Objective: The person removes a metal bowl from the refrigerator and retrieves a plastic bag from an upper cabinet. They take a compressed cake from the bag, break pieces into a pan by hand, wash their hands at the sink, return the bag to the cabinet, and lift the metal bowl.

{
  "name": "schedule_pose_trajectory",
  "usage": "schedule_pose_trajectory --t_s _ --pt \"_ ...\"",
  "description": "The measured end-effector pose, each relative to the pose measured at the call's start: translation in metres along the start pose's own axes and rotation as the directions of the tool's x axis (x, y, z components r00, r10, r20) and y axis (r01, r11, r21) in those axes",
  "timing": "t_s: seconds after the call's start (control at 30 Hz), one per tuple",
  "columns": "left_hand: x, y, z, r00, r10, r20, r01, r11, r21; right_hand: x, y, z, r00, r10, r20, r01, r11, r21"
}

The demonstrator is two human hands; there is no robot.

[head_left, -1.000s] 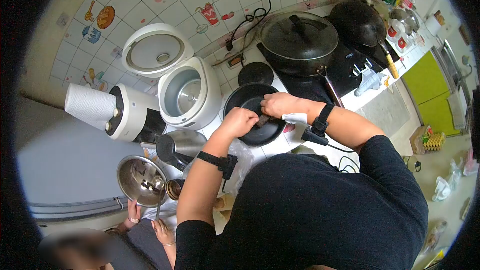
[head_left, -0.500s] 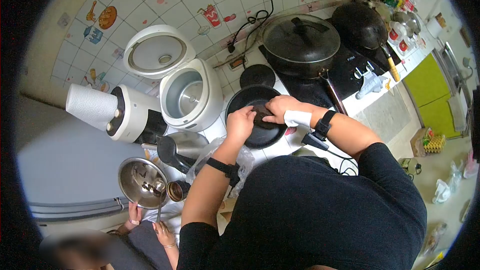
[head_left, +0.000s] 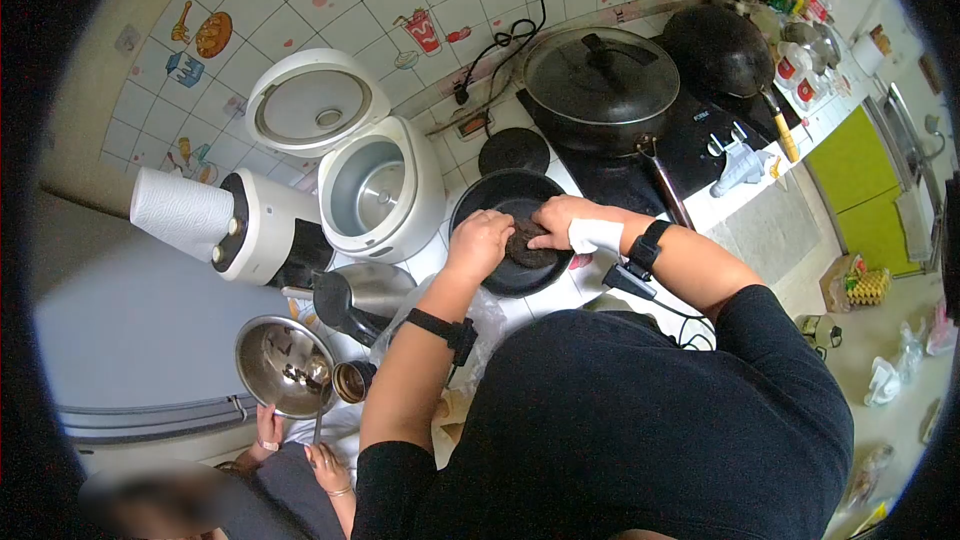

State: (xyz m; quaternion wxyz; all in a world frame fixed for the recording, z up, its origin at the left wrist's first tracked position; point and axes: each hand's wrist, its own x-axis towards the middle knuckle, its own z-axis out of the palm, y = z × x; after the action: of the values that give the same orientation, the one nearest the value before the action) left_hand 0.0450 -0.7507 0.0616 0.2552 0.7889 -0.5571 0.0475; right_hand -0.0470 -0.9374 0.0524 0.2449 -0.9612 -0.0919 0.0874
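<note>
A dark brown, rough-looking lump (head_left: 526, 246) is between my hands, over the black inner pot (head_left: 507, 284) on the tiled counter. My left hand (head_left: 482, 242) is closed on the lump's left edge, with its fingertips partly hidden. On the opposite side, my right hand (head_left: 562, 220) grips it with thumb and fingers, a white band around that wrist. I cannot make out what the lump is made of. Just behind the pot lies a round black disc (head_left: 514, 153). To its left stands a white rice cooker (head_left: 425, 190) with its lid raised.
A lidded pan (head_left: 600, 80) and a wok (head_left: 715, 50) sit on the black cooktop (head_left: 690, 165). At left are a kettle (head_left: 375, 290) and an open jar (head_left: 352, 380). A person at lower left holds a steel bowl (head_left: 250, 370) and a spoon (head_left: 319, 420).
The dark lump has tilted and shows more of its rough surface between my hands. My left forearm has shifted slightly left. The other person's bowl has barely moved.
</note>
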Motion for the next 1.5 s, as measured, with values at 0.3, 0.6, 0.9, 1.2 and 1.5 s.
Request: schedule_pose_trajectory --t_s 0.3,0.6,0.9,1.2,1.5 --pt "0.0 -0.007 0.009 0.987 -0.05 0.152 0.054 0.998 -0.026 0.004 -0.006 0.0 0.998 0.004 0.058 0.0 0.997 -0.074" --pt "-0.005 -0.008 0.016 0.976 -0.147 0.16 0.16 0.984 -0.074 0.004 -0.004 0.005 0.999 0.032 0.03 -0.03 0.996 -0.084" --pt "0.002 -0.009 0.006 0.957 -0.156 0.245 0.176 0.982 -0.064 0.007 -0.003 0.001 0.998 -0.021 0.061 0.024 0.998 -0.05" --pt "-0.005 -0.006 0.012 0.96 -0.196 0.199 0.207 0.978 -0.036 0.016 0.005 0.009 0.994 -0.05 0.093 0.055 0.997 -0.055" --pt "-0.006 -0.008 0.009 0.964 -0.12 0.236 0.125 0.992 -0.008 0.009 -0.007 -0.002 0.992 -0.032 0.122 0.035 0.999 -0.019"
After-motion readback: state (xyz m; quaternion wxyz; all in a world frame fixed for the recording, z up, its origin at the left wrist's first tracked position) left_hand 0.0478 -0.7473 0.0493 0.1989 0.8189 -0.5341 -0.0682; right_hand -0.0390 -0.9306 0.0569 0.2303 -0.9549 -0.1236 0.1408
